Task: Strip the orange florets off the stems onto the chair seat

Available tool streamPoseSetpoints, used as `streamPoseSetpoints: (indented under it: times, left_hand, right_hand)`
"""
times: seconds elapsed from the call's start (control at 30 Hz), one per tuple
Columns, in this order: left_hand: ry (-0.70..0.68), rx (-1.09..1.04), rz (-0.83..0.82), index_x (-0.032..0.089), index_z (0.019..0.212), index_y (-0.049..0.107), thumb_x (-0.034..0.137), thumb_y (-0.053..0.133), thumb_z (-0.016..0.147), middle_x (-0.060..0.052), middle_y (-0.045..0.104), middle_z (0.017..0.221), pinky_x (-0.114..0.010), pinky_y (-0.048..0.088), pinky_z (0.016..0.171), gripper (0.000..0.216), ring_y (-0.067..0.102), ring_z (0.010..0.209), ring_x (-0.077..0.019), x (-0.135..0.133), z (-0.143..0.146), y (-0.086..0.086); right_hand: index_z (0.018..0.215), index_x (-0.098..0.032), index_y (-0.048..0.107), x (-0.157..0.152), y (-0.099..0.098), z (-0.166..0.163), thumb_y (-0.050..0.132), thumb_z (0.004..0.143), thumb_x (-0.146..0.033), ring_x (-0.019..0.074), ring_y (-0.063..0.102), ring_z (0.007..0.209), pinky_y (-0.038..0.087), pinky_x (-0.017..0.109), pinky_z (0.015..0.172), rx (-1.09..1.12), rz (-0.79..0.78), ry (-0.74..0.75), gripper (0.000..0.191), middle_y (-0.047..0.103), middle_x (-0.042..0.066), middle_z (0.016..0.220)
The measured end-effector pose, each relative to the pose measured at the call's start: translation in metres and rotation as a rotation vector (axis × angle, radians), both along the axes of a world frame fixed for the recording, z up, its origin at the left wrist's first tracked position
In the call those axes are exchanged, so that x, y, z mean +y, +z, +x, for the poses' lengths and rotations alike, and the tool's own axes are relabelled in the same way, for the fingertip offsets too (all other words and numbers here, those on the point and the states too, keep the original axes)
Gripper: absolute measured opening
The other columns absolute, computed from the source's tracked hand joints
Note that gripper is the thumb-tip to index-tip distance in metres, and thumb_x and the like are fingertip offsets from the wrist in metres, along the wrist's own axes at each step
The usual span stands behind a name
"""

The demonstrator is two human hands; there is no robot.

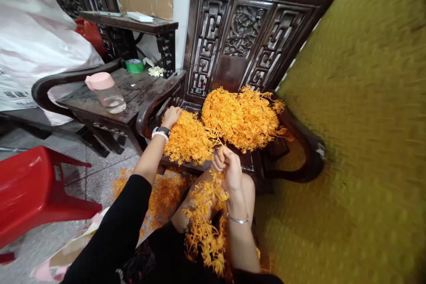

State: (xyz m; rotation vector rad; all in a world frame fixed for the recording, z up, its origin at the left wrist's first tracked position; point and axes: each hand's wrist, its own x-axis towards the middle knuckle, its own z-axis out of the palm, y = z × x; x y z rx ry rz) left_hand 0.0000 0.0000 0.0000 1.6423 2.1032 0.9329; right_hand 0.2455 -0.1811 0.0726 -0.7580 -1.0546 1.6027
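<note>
My right hand (230, 166) is closed round the thin stems of a bunch of orange dried-looking flower sprigs (208, 230), which hangs down over my lap. Stems also stick up above its fingers toward the piles. At the left edge of the smaller orange flower pile (189, 140), my left hand (171, 116) rests with its fingers curled into the flowers; the fingertips are partly hidden. A larger orange flower pile (239, 117) lies right behind it, on the seat of a dark carved wooden chair (218, 69).
To the left, a dark side table (133, 86) holds a pink-lidded bottle (109, 93) and green tape (135, 66). A red stool (29, 191) and large white bags (36, 44) stand farther left. Fallen orange flowers (166, 195) litter the floor. A yellow-green woven surface (359, 142) fills the right.
</note>
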Motion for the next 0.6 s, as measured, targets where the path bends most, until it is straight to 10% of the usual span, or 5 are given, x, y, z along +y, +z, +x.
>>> streamPoseSetpoints:
  times: [0.3, 0.5, 0.6]
  left_hand:
    - [-0.205, 0.367, 0.056, 0.022, 0.133, 0.052, 0.030, 0.036, 0.090, -0.005, 0.035, 0.150, -0.060, -0.011, 0.108, 0.046, 0.001, 0.143, -0.0342, -0.013, 0.006, -0.023]
    - [-0.300, 0.096, 0.279, 0.024, 0.136, 0.048, 0.041, 0.040, 0.092, -0.008, 0.019, 0.156, -0.052, 0.019, 0.110, 0.048, 0.023, 0.138, -0.0343, -0.019, 0.025, 0.025]
    - [-0.561, -0.185, 0.442, 0.023, 0.144, 0.033, 0.047, 0.036, 0.094, -0.013, 0.033, 0.149, -0.042, 0.037, 0.102, 0.055, 0.045, 0.124, -0.0257, -0.050, 0.057, 0.061]
  right_hand:
    - [0.058, -0.022, 0.026, 0.006, 0.006, 0.028, 0.043, 0.082, -0.033, 0.0073, 0.002, 0.039, 0.012, 0.021, 0.036, 0.150, -0.132, -0.040, 0.032, 0.010, -0.010, 0.045]
    - [0.058, -0.022, 0.030, 0.009, 0.011, 0.033, 0.045, 0.082, -0.031, 0.0069, 0.002, 0.040, 0.012, 0.020, 0.036, 0.177, -0.176, 0.003, 0.030, 0.011, -0.010, 0.045]
    - [0.058, -0.021, 0.033, 0.010, 0.009, 0.030, 0.049, 0.082, -0.031, 0.0059, 0.005, 0.039, 0.014, 0.018, 0.035, 0.187, -0.200, 0.069, 0.031, 0.013, -0.010, 0.044]
